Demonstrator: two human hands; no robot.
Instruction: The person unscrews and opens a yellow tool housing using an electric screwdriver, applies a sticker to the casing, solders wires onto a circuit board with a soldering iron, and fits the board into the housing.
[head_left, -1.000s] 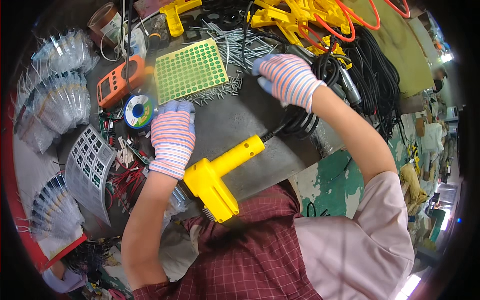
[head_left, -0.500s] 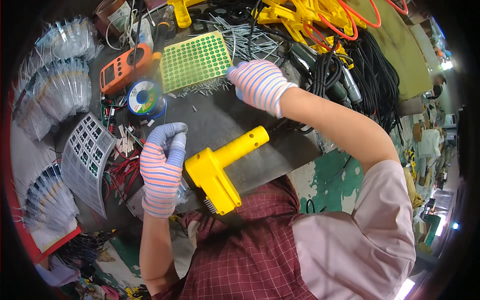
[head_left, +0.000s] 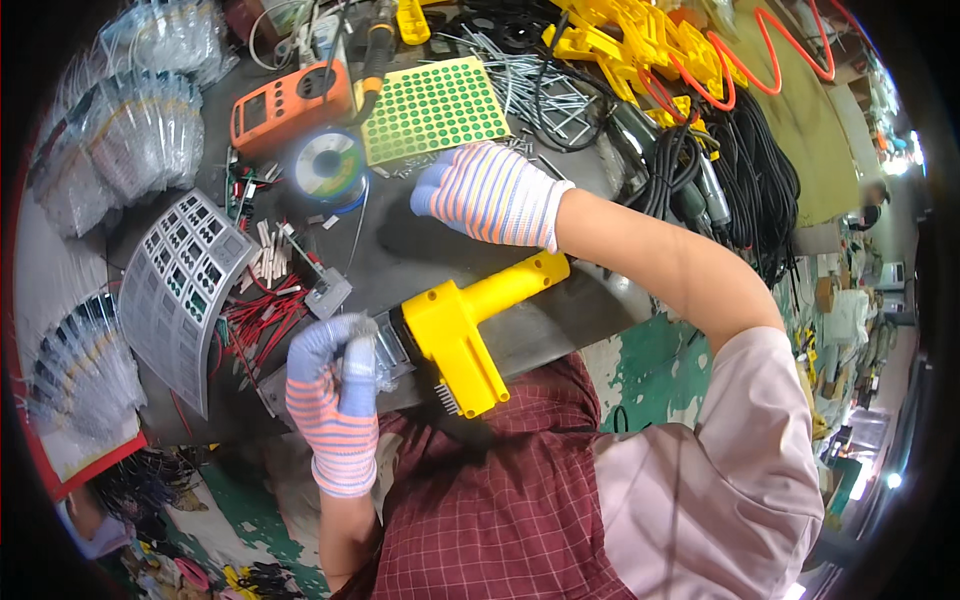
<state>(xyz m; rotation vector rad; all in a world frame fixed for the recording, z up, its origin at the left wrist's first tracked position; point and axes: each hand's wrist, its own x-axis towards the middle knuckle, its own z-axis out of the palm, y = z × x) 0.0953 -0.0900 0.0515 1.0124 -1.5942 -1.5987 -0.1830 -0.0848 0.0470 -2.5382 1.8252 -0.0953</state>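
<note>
A yellow plastic tool housing (head_left: 452,335) with a long handle lies at the table's front edge, metal prongs sticking out of its lower end. My left hand (head_left: 335,405), in a striped glove, is just left of it, fingers bent together at the tips; anything pinched there is too small to make out. Beside those fingertips, a clear plastic piece (head_left: 392,350) touches the housing's left side. Above the handle, my gloved right hand (head_left: 495,195) is closed, its fingertips pointing left near scattered small screws (head_left: 425,165). What it holds, if anything, is hidden.
Behind are a green-dotted yellow sheet (head_left: 435,110), an orange multimeter (head_left: 290,105) and a solder wire spool (head_left: 328,168). Red wires (head_left: 268,320) and a label sheet (head_left: 185,285) lie left, by bagged parts (head_left: 140,135). Black cables (head_left: 745,170) and long screws (head_left: 535,90) fill the back right.
My right hand has drawn back from the dotted sheet's corner toward me and left. The left hand has come nearer the table's front edge. The whole view has shifted slightly.
</note>
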